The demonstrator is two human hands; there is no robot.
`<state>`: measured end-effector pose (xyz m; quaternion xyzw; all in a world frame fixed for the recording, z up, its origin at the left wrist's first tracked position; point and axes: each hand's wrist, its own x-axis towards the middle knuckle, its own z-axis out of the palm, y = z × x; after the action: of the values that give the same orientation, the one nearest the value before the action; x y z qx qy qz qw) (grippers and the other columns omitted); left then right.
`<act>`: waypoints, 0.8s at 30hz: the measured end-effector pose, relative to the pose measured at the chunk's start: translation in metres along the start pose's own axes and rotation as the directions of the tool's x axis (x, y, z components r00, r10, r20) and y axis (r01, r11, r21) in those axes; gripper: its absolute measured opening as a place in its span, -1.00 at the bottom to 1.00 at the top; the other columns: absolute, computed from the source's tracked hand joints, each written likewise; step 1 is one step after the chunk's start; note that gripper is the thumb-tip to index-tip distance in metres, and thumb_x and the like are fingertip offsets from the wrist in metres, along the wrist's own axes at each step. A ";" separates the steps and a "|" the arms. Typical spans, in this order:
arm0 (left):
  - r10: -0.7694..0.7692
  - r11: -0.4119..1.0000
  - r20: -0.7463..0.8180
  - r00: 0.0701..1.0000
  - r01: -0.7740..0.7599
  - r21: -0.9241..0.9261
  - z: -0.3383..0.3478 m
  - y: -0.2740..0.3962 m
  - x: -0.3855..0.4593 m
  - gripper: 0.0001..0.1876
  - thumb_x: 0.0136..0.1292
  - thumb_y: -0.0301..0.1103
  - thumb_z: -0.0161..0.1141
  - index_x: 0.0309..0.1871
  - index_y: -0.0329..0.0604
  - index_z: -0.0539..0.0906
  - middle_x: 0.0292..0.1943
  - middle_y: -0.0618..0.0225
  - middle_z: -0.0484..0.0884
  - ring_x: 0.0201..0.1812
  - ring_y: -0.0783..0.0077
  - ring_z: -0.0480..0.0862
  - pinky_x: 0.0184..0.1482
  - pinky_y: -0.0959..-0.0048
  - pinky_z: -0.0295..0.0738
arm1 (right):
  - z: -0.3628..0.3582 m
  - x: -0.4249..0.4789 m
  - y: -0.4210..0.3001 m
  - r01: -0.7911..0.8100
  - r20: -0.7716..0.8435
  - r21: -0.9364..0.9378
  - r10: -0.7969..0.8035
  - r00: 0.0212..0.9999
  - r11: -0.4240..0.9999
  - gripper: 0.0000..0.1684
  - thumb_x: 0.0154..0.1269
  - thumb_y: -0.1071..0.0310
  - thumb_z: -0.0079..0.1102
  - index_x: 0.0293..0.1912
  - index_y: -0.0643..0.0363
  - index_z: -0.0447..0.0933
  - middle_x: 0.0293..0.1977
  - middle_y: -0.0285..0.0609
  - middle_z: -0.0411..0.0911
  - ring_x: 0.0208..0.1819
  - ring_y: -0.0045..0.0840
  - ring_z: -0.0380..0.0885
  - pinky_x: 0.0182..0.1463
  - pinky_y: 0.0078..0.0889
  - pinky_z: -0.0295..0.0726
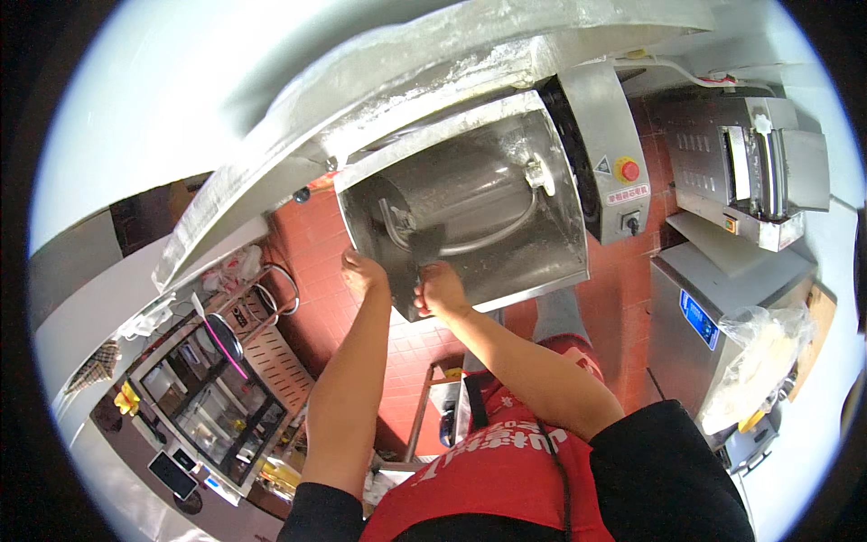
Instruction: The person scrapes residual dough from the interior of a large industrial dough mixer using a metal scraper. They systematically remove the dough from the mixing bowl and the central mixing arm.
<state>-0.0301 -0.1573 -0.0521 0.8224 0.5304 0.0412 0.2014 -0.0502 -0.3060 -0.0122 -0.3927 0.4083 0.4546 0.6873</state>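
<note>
In front of me is the stainless-steel bowl of a dough mixer (474,291), tilted so that its inside shows, with a curved metal mixing arm (498,245) across it. My left hand (364,272) is at the bowl's left rim, its fingers curled at the edge; whether they grip it is hard to tell. Inside the near left part of the bowl, my right hand (439,293) is closed on the handle of a dark flat-bladed scraper (427,245). The blade lies near the mixing arm. White residue marks the bowl's rim and walls.
Right of the bowl stands the mixer's control housing (605,149) with a red emergency-stop button (628,169). Farther right are a steel roller machine (735,162) and a steel cabinet (684,305) with a plastic bag (755,366). A glass-topped case (210,400) stands left. Red tiles cover the floor.
</note>
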 end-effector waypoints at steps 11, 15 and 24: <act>-0.041 0.991 0.053 0.998 0.047 -0.125 -0.007 0.007 -0.003 -0.52 0.32 -0.07 -0.23 -0.02 -0.18 0.62 -0.04 -0.13 0.59 -0.03 -0.18 0.58 0.03 0.02 0.43 | -0.100 -0.103 -0.041 0.308 -0.007 -0.371 -0.335 0.942 0.876 -0.70 0.46 0.17 -0.10 0.07 0.07 0.37 -0.52 -0.32 0.37 -0.63 -0.67 0.29 -0.62 -0.60 0.34; -0.026 0.995 0.047 0.999 0.031 -0.098 -0.002 0.008 -0.003 -0.53 0.33 -0.09 -0.24 -0.06 -0.18 0.62 -0.13 -0.12 0.62 -0.08 -0.16 0.60 -0.02 0.01 0.46 | -0.167 -0.134 -0.025 0.628 0.007 -0.718 -0.900 0.437 0.299 -0.73 0.31 0.30 0.10 -0.05 0.22 0.47 -0.61 -0.32 0.28 -0.55 -0.66 0.31 -0.43 -0.55 0.37; -0.077 0.993 0.070 0.995 0.083 -0.089 -0.001 0.009 -0.002 -0.56 0.32 -0.08 -0.26 -0.11 -0.01 0.65 -0.20 -0.04 0.66 -0.13 -0.15 0.63 -0.06 0.01 0.49 | -0.325 -0.103 -0.094 0.471 -0.340 -0.810 -0.934 0.112 0.351 -0.83 0.24 0.36 0.16 -0.30 0.28 0.44 -0.55 -0.35 0.30 -0.47 -0.62 0.28 -0.31 -0.53 0.36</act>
<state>-0.0233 -0.1624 -0.0476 0.7912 0.5536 0.0303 0.2580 -0.0543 -0.6595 -0.0182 -0.8601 0.2653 -0.0924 0.4257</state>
